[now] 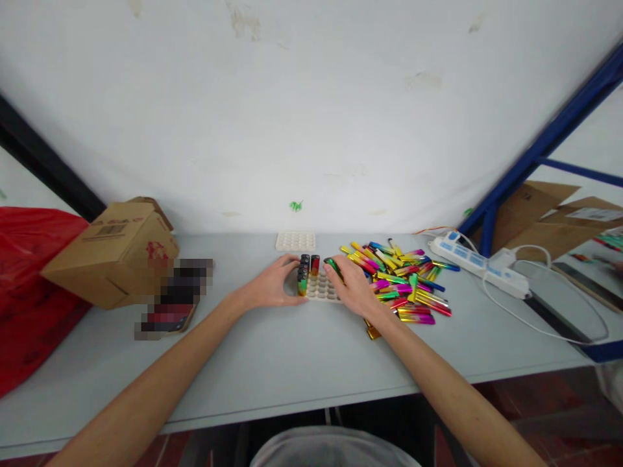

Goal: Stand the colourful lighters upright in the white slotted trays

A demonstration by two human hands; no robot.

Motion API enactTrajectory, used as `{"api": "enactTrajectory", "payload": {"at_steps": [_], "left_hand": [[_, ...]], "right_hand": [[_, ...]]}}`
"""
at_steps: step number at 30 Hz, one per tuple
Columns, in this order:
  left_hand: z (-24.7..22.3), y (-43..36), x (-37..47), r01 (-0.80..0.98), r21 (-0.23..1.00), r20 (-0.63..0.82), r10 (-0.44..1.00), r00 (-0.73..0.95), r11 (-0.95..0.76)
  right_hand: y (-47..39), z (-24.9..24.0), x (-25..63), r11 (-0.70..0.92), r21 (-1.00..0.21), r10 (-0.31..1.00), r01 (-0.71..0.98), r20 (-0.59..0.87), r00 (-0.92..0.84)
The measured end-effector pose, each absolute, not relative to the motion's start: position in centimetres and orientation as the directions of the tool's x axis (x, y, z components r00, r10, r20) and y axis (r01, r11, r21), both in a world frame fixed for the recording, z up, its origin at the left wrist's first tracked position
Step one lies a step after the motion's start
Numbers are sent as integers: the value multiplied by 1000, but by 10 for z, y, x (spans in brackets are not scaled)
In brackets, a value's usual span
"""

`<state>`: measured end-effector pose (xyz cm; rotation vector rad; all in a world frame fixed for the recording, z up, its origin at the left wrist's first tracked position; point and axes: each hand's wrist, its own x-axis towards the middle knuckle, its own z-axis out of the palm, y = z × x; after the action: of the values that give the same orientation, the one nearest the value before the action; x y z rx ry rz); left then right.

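A pale tray [321, 287] with rows of round holes lies on the table between my hands. Several shiny lighters [302, 285] with black tops stand upright along its left column, and a red lighter [315, 264] stands beside them at the back. My left hand [272, 283] curves around the tray's left end, thumb at the near corner and fingers at the far one. Over the tray's right half, my right hand [354, 285] pinches a green lighter [333, 264] that is tilted, its black top pointing up and left.
Right of the tray lies a loose heap of metallic lighters [409, 279]. A second pale tray [295, 241] rests by the wall. On the left are a cardboard box [117, 246], a blurred phone-like object [175, 298] and a red bag [39, 292]. A power strip [479, 264] with cables is at right.
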<state>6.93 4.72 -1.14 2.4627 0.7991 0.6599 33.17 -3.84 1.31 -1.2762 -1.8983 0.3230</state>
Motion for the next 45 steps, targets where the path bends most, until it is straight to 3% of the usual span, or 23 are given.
{"api": "enactTrajectory", "payload": {"at_steps": [4,15,22,29,34,38,45], "left_hand": [[-13,48,69,415,554,283,632,721,-722],[-13,48,69,388,564,309,623,719,-729],[-12,48,70,393,543,315,614,724,-742],[-11,47,71,391,534,321,608,726,-750],[-12,47,70,398,540,319,618,718,-741],[-13,47,70,419,539,300,631,716,-731],[-12,48,69,400,545,314,622,718,-737]], "right_hand": [[-38,15,334,500,-561,829,660,531,-176],[-33,6,334,441,-538,871,719,448,-199],[-29,6,334,465,-357,863,810,385,-326],[-27,17,318,381,-106,882,919,340,-327],[-27,21,334,397,-201,875,895,377,-303],[-24,24,376,284,-217,888,934,426,-171],[-19,19,426,84,-223,957,971,289,-16]]}}
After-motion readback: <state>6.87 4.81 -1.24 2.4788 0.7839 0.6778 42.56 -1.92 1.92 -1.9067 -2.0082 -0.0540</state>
